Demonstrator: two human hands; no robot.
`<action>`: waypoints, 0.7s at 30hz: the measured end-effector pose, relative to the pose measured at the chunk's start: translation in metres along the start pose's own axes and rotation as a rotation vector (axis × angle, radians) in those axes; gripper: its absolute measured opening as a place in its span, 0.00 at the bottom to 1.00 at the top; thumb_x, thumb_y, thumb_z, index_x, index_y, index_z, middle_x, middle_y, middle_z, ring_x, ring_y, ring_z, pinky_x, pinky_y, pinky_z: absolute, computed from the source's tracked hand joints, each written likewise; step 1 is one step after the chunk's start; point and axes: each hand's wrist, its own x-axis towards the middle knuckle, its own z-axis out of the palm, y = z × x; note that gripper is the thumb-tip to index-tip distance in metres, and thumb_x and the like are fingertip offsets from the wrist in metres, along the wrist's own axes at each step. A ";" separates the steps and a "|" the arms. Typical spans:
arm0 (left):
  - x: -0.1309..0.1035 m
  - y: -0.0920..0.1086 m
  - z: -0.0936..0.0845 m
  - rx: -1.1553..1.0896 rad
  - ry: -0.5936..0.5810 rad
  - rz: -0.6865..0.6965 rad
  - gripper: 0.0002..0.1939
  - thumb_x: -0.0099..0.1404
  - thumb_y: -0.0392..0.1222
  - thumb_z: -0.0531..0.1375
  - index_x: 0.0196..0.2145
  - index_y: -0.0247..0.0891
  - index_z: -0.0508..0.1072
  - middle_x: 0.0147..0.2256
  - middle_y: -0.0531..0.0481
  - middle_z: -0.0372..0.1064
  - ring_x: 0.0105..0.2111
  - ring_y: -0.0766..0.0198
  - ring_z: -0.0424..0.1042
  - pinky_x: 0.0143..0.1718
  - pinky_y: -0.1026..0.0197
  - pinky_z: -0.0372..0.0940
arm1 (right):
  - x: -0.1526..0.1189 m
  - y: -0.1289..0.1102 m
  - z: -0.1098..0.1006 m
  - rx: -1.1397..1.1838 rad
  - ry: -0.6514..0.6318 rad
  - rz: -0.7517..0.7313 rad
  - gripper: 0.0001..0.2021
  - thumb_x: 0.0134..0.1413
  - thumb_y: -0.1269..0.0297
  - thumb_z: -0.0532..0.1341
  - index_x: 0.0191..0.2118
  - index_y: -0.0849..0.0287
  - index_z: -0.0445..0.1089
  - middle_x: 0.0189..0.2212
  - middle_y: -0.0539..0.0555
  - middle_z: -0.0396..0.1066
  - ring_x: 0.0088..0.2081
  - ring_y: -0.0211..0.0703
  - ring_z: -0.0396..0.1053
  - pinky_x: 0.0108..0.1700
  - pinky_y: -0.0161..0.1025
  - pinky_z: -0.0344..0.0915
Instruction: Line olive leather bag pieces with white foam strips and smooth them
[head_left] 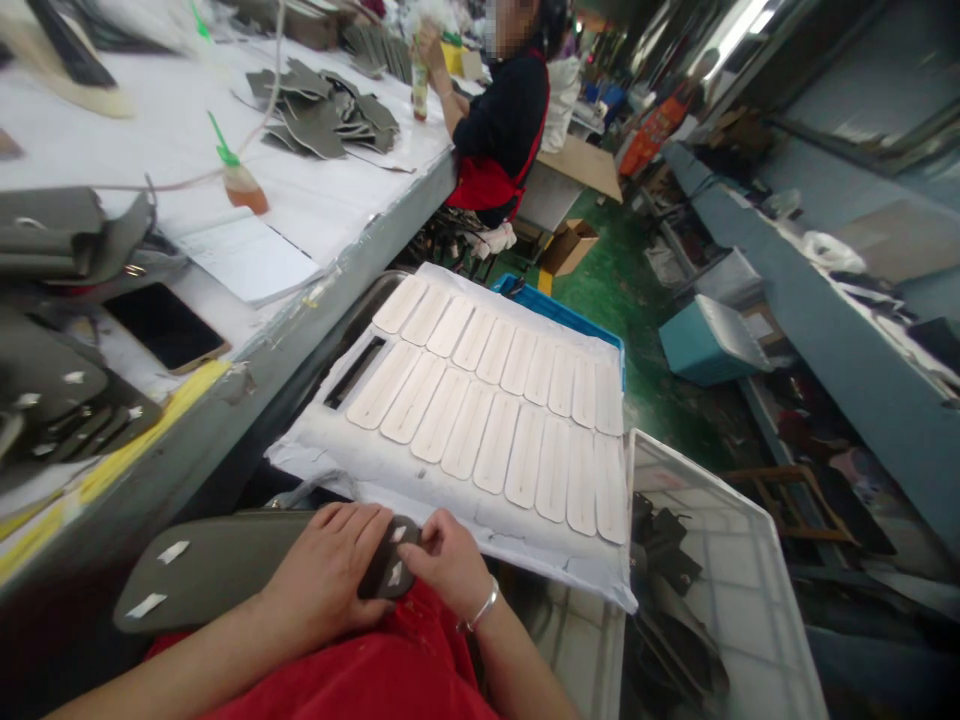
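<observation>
Across my lap, over a red apron (360, 670), lies a long grey-green panel (232, 555) with rounded ends, looking like leather. Small white tape pieces (174, 551) sit near both its ends. My left hand (337, 550) wraps over the panel toward its right end, thumb at the lower edge. At that right end my right hand (448, 562) is closed, fingers curled and thumb on the panel close to the white pieces; its fingertips are partly hidden. Just beyond my hands, a white-covered board (322, 440) bears two rows of pale rounded strips (472, 425).
The worktable (360, 220) on the left carries a phone (166, 325), a notebook (244, 255), a glue bottle (244, 185) and grey-green pieces (322, 110). A white crate (720, 480) stands right of the board, a blue crate (562, 310) behind it. A co-worker (502, 120) sits farther along.
</observation>
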 end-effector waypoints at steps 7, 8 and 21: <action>-0.066 -0.048 -0.048 0.015 0.357 -0.199 0.25 0.61 0.54 0.56 0.50 0.36 0.62 0.48 0.40 0.65 0.49 0.52 0.63 0.53 0.48 0.54 | 0.008 -0.003 0.007 0.093 -0.065 0.003 0.11 0.43 0.58 0.59 0.27 0.56 0.55 0.20 0.44 0.56 0.23 0.36 0.56 0.25 0.34 0.55; -0.082 -0.060 -0.059 0.000 0.428 -0.383 0.19 0.62 0.52 0.55 0.45 0.36 0.65 0.43 0.41 0.67 0.45 0.54 0.65 0.49 0.51 0.58 | 0.010 -0.003 0.006 0.081 -0.087 0.012 0.12 0.43 0.57 0.59 0.27 0.56 0.55 0.20 0.44 0.57 0.22 0.36 0.56 0.24 0.34 0.55; -0.129 -0.122 -0.071 -0.850 0.226 -0.866 0.19 0.54 0.56 0.59 0.23 0.34 0.67 0.21 0.55 0.62 0.23 0.67 0.58 0.24 0.66 0.51 | 0.007 -0.027 -0.003 0.009 -0.281 0.150 0.18 0.45 0.45 0.59 0.28 0.56 0.57 0.17 0.44 0.58 0.20 0.35 0.56 0.23 0.33 0.53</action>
